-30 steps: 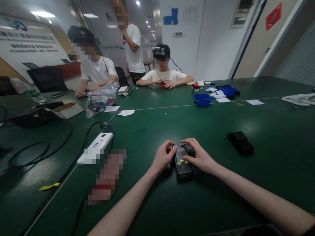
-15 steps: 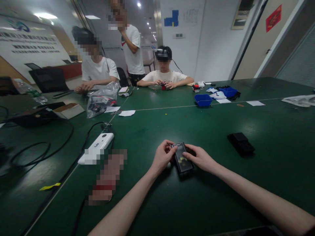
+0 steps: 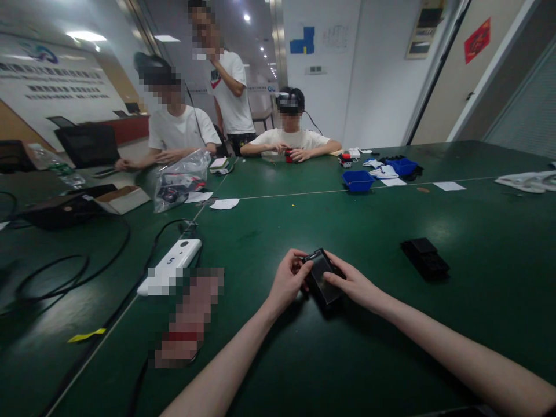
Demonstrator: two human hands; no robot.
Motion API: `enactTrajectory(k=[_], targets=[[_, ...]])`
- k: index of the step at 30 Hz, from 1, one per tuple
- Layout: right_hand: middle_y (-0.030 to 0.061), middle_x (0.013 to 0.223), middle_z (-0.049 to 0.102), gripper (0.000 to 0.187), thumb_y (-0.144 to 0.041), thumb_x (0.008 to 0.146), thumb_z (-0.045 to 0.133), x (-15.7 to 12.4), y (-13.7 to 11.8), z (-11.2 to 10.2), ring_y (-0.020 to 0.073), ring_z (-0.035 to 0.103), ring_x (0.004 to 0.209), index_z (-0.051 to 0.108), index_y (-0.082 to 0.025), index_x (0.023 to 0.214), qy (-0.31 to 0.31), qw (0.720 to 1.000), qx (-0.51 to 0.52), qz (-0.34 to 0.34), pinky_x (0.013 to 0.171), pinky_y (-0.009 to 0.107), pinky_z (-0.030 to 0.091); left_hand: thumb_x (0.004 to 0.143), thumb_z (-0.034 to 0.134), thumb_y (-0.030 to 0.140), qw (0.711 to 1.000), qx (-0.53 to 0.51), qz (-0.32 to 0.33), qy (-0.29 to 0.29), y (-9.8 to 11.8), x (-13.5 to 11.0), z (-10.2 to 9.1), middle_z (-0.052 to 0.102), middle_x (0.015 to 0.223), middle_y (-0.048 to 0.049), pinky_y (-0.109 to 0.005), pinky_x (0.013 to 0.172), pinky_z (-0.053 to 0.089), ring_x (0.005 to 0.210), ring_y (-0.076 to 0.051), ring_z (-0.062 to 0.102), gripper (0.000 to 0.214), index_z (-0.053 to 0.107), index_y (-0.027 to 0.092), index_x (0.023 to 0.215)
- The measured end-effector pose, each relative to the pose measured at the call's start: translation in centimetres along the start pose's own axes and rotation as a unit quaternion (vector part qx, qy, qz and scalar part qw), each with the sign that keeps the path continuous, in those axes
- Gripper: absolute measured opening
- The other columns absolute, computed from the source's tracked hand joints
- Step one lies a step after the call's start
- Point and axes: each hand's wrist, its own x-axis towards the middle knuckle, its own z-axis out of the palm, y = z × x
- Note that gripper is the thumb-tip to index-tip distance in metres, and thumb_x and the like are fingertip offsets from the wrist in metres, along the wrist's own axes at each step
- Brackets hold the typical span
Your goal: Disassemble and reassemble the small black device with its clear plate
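A black phone-like device (image 3: 325,281) with a dark glassy front is held between my two hands, low over the green table. My left hand (image 3: 292,272) grips its left side near the top, thumb lying on the front. On the right edge my right hand (image 3: 350,279) is closed, its thumb pressed on the face and its other fingers hidden behind. The device lies tilted, its top pointing away and a little left. To the right, apart from my hands, rests a black folded case-like object (image 3: 425,258).
On my left lie a white power bank (image 3: 176,260) marked 5, a blurred-out flat item (image 3: 195,313) and black cables (image 3: 73,284). Farther off are a clear plastic bag (image 3: 182,179), a blue tray (image 3: 358,180) and paper slips (image 3: 225,204). Co-workers sit and stand across the table (image 3: 260,231).
The yellowish patches on the device's front are gone and it now looks dark. My hands keep their hold with little movement. A seated co-worker's hand at the left has moved farther left.
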Motion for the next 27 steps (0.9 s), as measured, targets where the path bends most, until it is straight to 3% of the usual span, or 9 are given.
enactTrajectory(k=[6, 10, 12, 14, 18, 22, 27], targets=[[0.0085, 0.128, 0.055, 0.056, -0.033, 0.082, 0.049, 0.6, -0.3, -0.9, 0.0218, 0.055, 0.110, 0.040, -0.019, 0.136, 0.065, 0.996, 0.036, 0.041, 0.091, 0.038, 0.046, 0.079, 0.055, 0.043, 0.999, -0.023, -0.022, -0.021, 0.1, 0.0, 0.1, 0.053, 0.068, 0.0028, -0.018, 0.040, 0.044, 0.053, -0.010, 0.056, 0.038, 0.045, 0.016, 0.104], [0.0097, 0.124, 0.055, 0.057, -0.032, 0.082, 0.046, 1.5, 0.5, -4.3, 0.0227, 0.055, 0.108, 0.038, -0.021, 0.137, 0.158, 0.980, -0.122, 0.007, 0.092, 0.040, 0.044, 0.079, 0.054, 0.042, 0.999, -0.017, -0.026, -0.024, -0.1, 0.0, 0.1, 0.053, 0.071, 0.0012, -0.018, 0.041, 0.045, 0.055, -0.010, 0.057, 0.036, 0.046, 0.016, 0.103], [0.0113, 0.121, 0.055, 0.057, -0.031, 0.082, 0.045, 1.7, 1.0, -6.5, 0.0251, 0.053, 0.108, 0.038, -0.021, 0.137, 0.214, 0.941, -0.261, -0.015, 0.094, 0.043, 0.042, 0.080, 0.054, 0.041, 0.999, -0.009, -0.026, -0.029, -0.2, 0.0, 0.0, 0.054, 0.071, 0.0005, -0.017, 0.041, 0.044, 0.056, -0.010, 0.057, 0.034, 0.048, 0.015, 0.100], [0.0155, 0.121, 0.052, 0.055, -0.029, 0.083, 0.043, 1.6, 1.5, -8.5, 0.0294, 0.050, 0.109, 0.040, -0.017, 0.137, 0.257, 0.885, -0.389, -0.017, 0.095, 0.046, 0.040, 0.080, 0.053, 0.040, 0.999, -0.001, -0.024, -0.032, -0.3, 0.1, 0.0, 0.054, 0.071, 0.0001, -0.017, 0.041, 0.044, 0.055, -0.009, 0.056, 0.031, 0.049, 0.015, 0.098], [0.0225, 0.126, 0.046, 0.053, -0.025, 0.085, 0.038, 1.2, 2.2, -11.1, 0.0355, 0.045, 0.109, 0.040, -0.009, 0.136, 0.273, 0.788, -0.551, -0.013, 0.092, 0.050, 0.038, 0.081, 0.052, 0.040, 0.999, 0.008, -0.019, -0.035, -0.4, 0.1, -0.1, 0.053, 0.070, 0.0000, -0.016, 0.040, 0.043, 0.054, -0.008, 0.055, 0.028, 0.050, 0.015, 0.095], [0.0233, 0.126, 0.047, 0.049, -0.019, 0.084, 0.035, 1.6, 2.6, -11.8, 0.0355, 0.046, 0.103, 0.042, -0.007, 0.131, 0.268, 0.752, -0.602, -0.006, 0.086, 0.050, 0.039, 0.080, 0.053, 0.041, 0.999, 0.013, -0.017, -0.040, -0.3, 0.1, -0.1, 0.054, 0.069, 0.0001, -0.016, 0.040, 0.043, 0.052, -0.008, 0.055, 0.028, 0.051, 0.015, 0.091], [0.0225, 0.124, 0.050, 0.036, -0.012, 0.084, 0.031, 2.3, 2.8, -11.6, 0.0326, 0.048, 0.098, 0.055, -0.007, 0.111, 0.253, 0.714, -0.653, 0.015, 0.080, 0.045, 0.041, 0.079, 0.054, 0.042, 0.999, 0.013, -0.022, -0.041, 0.0, 0.0, 0.0, 0.054, 0.067, 0.0008, -0.016, 0.041, 0.042, 0.051, -0.008, 0.054, 0.029, 0.052, 0.015, 0.089]])
